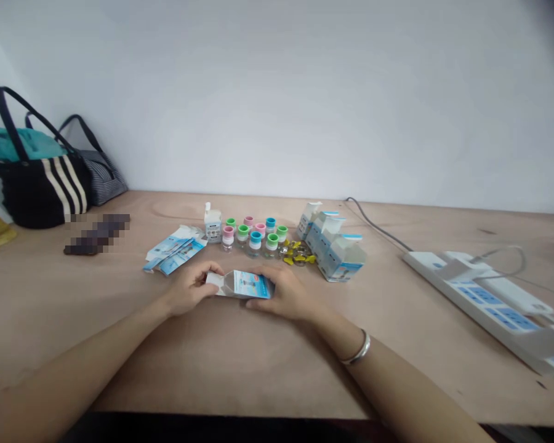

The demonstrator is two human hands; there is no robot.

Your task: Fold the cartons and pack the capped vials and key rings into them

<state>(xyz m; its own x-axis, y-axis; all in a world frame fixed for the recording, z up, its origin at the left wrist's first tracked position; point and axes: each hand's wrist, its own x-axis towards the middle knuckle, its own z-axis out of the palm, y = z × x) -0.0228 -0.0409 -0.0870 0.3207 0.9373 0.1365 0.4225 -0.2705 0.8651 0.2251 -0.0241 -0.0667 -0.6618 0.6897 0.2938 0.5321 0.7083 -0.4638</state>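
Between my two hands lies a small blue-and-white cardboard box (pixel 252 284), held low over the table on its side. My left hand (pixel 191 288) pinches its open flap end, thumb and fingers on the white flaps. Around the box's right end my right hand (pixel 284 292) is wrapped, a silver bracelet (pixel 357 349) on that wrist. Just beyond stand several small clear bottles (pixel 255 245) with pink, green and blue tops. To their right is a pile of yellow-and-metal pieces (pixel 299 253), too small to name.
Flattened boxes (pixel 178 249) lie to the left, near an opened upright box (pixel 213 226). Several opened boxes (pixel 335 252) stand in a row at right. A power strip (pixel 484 301) with a grey cable (pixel 378 227) occupies the right side. Bags (pixel 41 184) and a dark, pixelated object (pixel 96 235) sit left.
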